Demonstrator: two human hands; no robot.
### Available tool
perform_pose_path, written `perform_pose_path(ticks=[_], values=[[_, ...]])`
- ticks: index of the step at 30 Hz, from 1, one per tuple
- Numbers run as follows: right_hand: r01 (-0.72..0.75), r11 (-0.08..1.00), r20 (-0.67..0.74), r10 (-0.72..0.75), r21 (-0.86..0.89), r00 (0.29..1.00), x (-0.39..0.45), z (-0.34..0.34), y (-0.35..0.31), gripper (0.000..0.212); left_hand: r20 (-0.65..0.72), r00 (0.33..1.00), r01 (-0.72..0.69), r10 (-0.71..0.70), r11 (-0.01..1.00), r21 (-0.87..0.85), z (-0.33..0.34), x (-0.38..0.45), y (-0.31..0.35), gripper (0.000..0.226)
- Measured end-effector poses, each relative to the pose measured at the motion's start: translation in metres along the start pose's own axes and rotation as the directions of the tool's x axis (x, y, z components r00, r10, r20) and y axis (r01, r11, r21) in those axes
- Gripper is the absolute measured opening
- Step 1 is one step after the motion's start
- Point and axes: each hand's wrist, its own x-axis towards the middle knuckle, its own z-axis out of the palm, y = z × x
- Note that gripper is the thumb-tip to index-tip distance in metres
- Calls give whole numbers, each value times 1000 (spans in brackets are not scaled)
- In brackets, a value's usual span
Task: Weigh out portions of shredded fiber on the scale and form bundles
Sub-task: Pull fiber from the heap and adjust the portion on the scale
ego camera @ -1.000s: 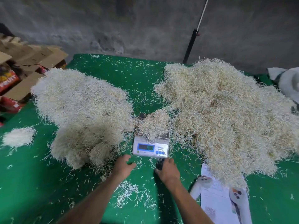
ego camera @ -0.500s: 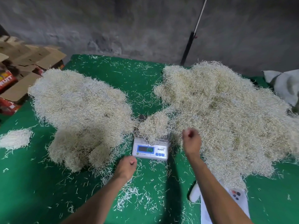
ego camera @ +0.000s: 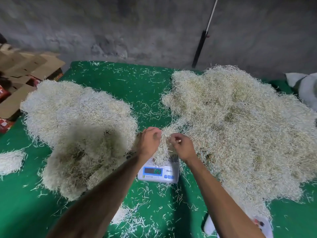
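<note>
Fiber portion on scale, both hands in it

Fiber portion (ego camera: 163, 152) sits heaped on the scale (ego camera: 158, 172), mid-bench (ego camera: 120, 79) between two big piles. Left hand (ego camera: 148, 143) and right hand (ego camera: 181, 146) each pinch strands at the top. Likely light, springy and shedding; best cupped from below and compressed, not plucked at tips.

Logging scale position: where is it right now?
Head view, lower centre: the scale sits on the green table between the two fiber heaps, just below both hands, with its pan buried under the fiber portion.
</note>
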Motion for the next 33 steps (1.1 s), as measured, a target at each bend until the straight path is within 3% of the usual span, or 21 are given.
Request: perform_pose_path(ticks=[2, 5, 8, 10, 13, 15, 21, 26, 33], values=[[21, 973, 29, -14, -231, 999, 9, 13, -4, 38, 35, 999, 10, -8, 998, -69, 1, 9, -1, 29], [44, 898, -6, -51, -438, 999, 21, 23, 0, 29, 147, 989, -1, 14, 996, -89, 7, 19, -8, 53], [76, 937, -25, -90, -342, 996, 30, 18, -5, 17, 261, 964, -73, 56, 996, 52, 10, 27, -9, 66], [151, 947, -39, -169, -283, 985, 32, 12, -13, 19, 252, 964, -104, 83, 992, 73, 14, 29, -10, 64], [228, 940, -16, -239, -253, 971, 33, 2, -21, 27, 141, 990, -33, 28, 999, 30, 20, 33, -14, 34], [213, 958, -20, -221, -193, 975, 32, -4, -26, 21, 94, 996, -2, 1, 1000, 8, 20, 35, -15, 26], [158, 984, -111, -148, 85, 983, 22, -10, -42, 19, 58, 998, 21, -18, 999, -49, 13, 46, -9, 44], [239, 968, -148, -226, 81, 963, 4, -13, -59, 18, 69, 995, 71, -66, 994, -80, 6, 48, -5, 45], [215, 937, -238, -150, 277, 960, -14, -19, -71, 16, 117, 984, 154, -138, 978, -143, -8, 53, 9, 36]])
